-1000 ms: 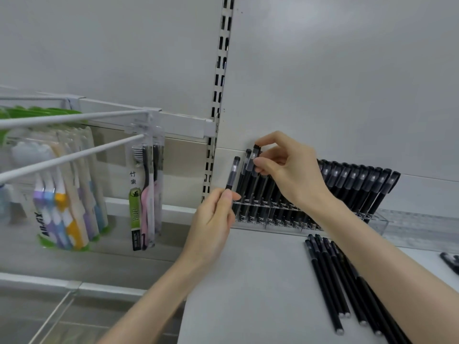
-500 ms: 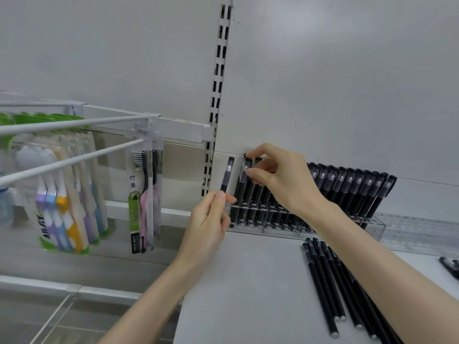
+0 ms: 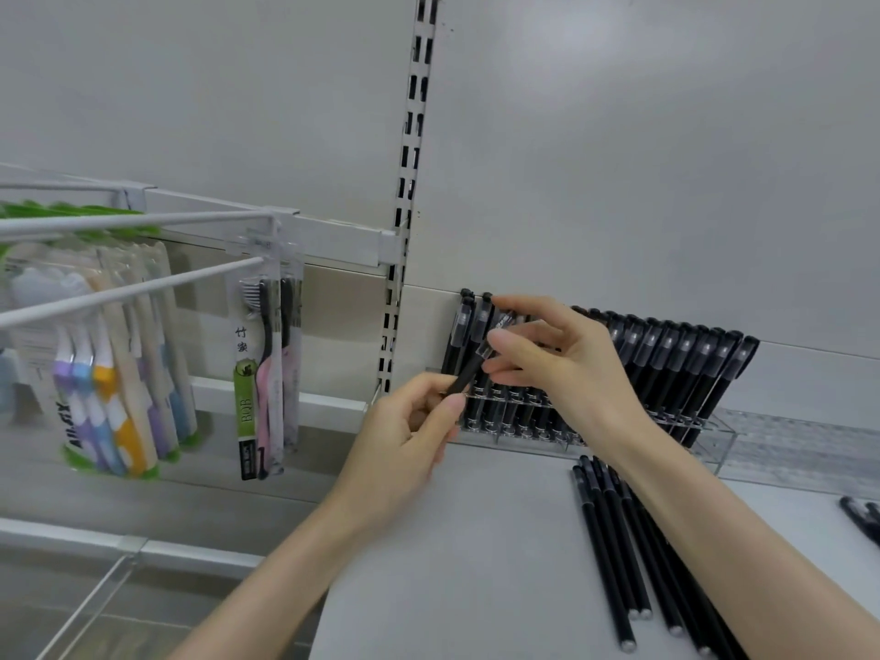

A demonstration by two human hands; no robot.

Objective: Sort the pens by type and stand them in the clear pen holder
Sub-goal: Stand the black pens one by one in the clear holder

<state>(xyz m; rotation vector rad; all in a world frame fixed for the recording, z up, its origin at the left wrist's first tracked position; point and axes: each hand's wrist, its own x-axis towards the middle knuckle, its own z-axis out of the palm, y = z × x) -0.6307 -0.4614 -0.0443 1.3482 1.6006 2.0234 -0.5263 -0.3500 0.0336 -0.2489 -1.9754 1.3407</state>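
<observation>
A clear pen holder (image 3: 712,438) stands against the back wall with a leaning row of black capped pens (image 3: 685,364) in it. My left hand (image 3: 405,435) pinches the lower end of one black pen (image 3: 471,366), which tilts up to the right. My right hand (image 3: 566,364) is in front of the holder, its fingertips closed on the same pen's clear cap. Several loose black pens (image 3: 614,550) lie on the grey shelf (image 3: 457,554) below my right forearm, partly hidden by it.
Packaged toothbrushes (image 3: 109,373) hang from white hooks at the left, with a single pack (image 3: 266,364) nearer the slotted upright (image 3: 409,183). More dark pens (image 3: 864,516) lie at the right edge. A glass divider (image 3: 90,607) runs along the lower shelf.
My right hand let go of the pen it set in the holder and came to the pen in my left hand. That pen tilted over to the right.
</observation>
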